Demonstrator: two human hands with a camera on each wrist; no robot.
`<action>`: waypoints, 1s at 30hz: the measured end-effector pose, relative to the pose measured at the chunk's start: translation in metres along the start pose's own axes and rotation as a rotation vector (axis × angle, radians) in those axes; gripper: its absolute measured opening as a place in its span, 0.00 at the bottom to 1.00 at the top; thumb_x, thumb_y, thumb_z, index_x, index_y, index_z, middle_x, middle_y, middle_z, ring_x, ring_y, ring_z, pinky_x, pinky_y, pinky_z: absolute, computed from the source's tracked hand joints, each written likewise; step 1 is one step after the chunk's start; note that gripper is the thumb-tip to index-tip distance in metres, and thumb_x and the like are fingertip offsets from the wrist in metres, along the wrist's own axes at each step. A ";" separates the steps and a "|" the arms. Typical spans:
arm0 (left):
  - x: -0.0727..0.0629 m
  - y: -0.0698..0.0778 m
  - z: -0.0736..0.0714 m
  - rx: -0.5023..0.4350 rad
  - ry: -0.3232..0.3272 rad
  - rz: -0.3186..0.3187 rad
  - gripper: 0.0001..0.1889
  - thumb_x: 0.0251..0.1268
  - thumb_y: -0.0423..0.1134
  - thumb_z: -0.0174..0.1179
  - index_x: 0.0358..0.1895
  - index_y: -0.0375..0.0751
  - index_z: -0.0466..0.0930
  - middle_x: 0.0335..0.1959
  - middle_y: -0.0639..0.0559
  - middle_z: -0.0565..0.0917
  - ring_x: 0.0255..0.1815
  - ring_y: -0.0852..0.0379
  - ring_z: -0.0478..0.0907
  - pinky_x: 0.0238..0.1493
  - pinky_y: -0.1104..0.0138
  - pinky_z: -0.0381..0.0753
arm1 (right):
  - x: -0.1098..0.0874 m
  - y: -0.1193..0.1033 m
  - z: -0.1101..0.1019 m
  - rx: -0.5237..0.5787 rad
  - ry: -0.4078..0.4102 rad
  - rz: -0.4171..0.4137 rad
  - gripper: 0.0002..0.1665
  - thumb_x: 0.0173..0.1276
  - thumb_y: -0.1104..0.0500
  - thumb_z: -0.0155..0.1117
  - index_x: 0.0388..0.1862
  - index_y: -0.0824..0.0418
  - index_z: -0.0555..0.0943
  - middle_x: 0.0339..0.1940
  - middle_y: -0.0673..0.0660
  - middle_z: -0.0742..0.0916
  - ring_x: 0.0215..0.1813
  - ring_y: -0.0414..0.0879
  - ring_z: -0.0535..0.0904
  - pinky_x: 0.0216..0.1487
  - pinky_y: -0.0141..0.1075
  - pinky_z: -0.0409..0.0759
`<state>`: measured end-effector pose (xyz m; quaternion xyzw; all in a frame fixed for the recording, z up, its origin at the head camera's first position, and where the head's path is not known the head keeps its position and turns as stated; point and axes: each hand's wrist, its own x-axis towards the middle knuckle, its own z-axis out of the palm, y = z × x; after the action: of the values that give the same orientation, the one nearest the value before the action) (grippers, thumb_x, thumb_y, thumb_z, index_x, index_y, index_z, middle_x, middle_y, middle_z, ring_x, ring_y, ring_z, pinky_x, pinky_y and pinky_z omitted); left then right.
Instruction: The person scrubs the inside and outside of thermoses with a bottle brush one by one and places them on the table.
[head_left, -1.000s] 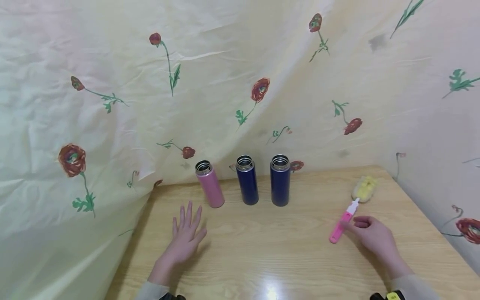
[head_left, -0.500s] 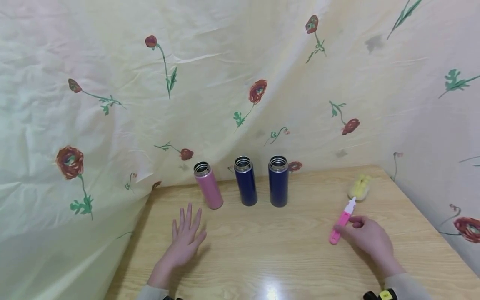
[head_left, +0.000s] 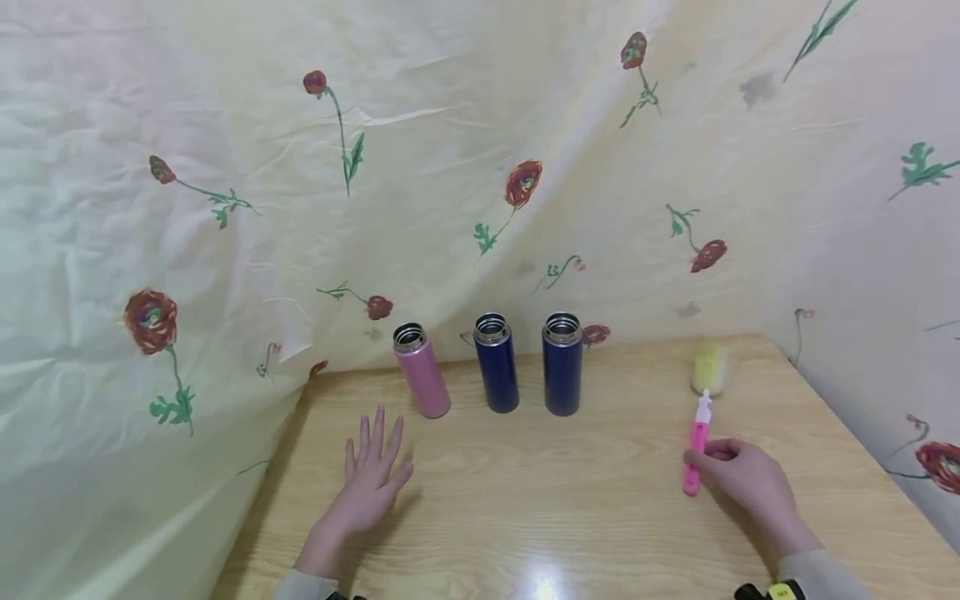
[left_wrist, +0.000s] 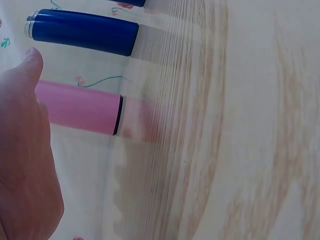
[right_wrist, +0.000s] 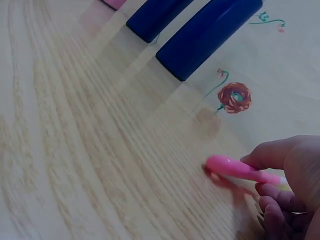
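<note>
My right hand [head_left: 746, 479] pinches the pink handle of a bottle brush [head_left: 697, 446] between thumb and fingers, low over the table on the right. The brush's yellow and white sponge head [head_left: 708, 370] points to the back and looks blurred. In the right wrist view the pink handle end [right_wrist: 227, 166] sticks out past the thumb, close over the wood. My left hand [head_left: 367, 483] is spread with straight fingers at the left, in front of a pink bottle [head_left: 423, 382], and holds nothing.
Two dark blue bottles [head_left: 498, 373] [head_left: 562, 375] stand upright with the pink one in a row at the back, their mouths uncovered. Behind the wooden table [head_left: 525, 492] hangs a cream cloth [head_left: 420, 167] with red flowers, also along both sides.
My right hand has closed its pinch on the brush handle, and the brush has swung so that it points more straight back. The left hand and bottles have kept their places.
</note>
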<state>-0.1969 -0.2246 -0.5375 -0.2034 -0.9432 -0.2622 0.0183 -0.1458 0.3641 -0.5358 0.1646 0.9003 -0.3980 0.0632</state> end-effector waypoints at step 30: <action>-0.003 0.008 0.000 -0.027 0.041 0.031 0.38 0.87 0.46 0.49 0.89 0.43 0.42 0.88 0.40 0.26 0.85 0.37 0.14 0.75 0.32 0.14 | -0.013 -0.013 0.001 0.979 0.717 -0.076 0.13 0.65 0.64 0.81 0.48 0.57 0.90 0.27 0.43 0.91 0.28 0.31 0.87 0.27 0.18 0.78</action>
<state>-0.1907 -0.2195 -0.5339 -0.2127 -0.9357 -0.2787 0.0386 -0.1377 0.3515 -0.5245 0.2661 0.5829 -0.6877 -0.3412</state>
